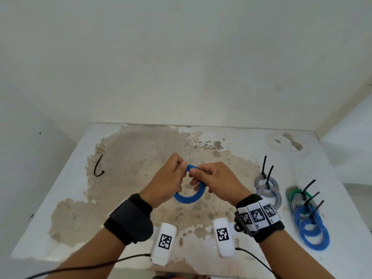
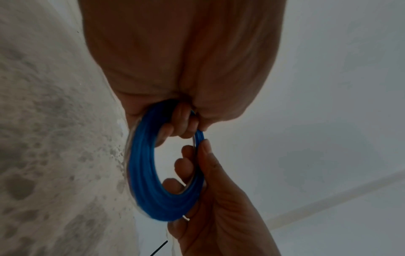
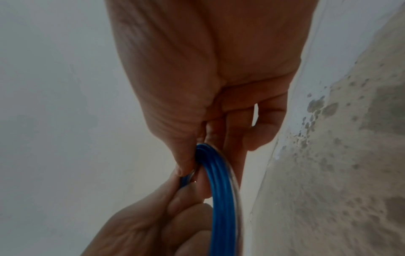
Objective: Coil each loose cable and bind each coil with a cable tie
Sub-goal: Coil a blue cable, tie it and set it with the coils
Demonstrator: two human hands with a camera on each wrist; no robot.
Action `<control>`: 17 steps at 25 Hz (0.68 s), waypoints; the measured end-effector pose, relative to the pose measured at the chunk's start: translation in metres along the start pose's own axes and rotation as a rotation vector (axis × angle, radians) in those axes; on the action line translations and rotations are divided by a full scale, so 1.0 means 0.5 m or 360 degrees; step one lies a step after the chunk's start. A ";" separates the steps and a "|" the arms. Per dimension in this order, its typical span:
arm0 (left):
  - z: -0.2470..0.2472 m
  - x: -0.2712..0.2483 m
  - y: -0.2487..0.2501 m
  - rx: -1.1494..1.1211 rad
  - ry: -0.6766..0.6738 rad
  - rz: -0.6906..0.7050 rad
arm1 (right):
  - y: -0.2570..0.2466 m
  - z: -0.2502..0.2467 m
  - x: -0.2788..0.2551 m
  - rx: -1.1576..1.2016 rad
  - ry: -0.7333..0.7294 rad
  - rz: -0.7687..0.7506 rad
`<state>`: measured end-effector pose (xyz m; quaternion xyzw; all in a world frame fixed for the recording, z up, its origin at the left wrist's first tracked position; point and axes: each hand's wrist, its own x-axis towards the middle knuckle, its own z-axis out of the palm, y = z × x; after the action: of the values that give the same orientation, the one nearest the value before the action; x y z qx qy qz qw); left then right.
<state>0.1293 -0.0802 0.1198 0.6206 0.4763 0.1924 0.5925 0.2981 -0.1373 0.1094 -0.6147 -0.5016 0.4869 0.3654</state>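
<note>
White-walled corner, stained worktop (image 1: 141, 150): bound coils (image 1: 302, 208) stacked at right w/ ties on, one black cable tie (image 1: 98, 168) lying far left, and both hands' fingers (image 1: 182, 168) pinch the blue coil (image 1: 190, 196) mid-air, untied, so probably last one left.

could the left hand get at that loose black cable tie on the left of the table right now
Probably not right away. The way to the black cable tie looks clear across bare table, but the left hand and the right hand both grip the blue cable coil, so the left would have to let go first.
</note>
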 end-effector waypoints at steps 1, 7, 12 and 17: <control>0.005 -0.001 0.001 0.0009 -0.0007 0.0018 | 0.005 -0.004 -0.001 0.0016 -0.0001 -0.0014; 0.018 0.003 0.001 0.0035 0.0055 0.0006 | 0.019 -0.003 0.000 0.0167 -0.0073 0.0116; -0.002 0.016 -0.015 -0.0169 0.0076 -0.0147 | 0.027 0.001 0.007 0.0163 -0.0149 0.0171; -0.049 0.033 -0.048 -0.0507 0.0041 -0.0272 | 0.019 0.051 0.046 0.0122 -0.0073 0.0179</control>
<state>0.1086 -0.0570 0.0979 0.4735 0.4984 0.2224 0.6913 0.2766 -0.1179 0.0887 -0.6161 -0.4555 0.5395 0.3491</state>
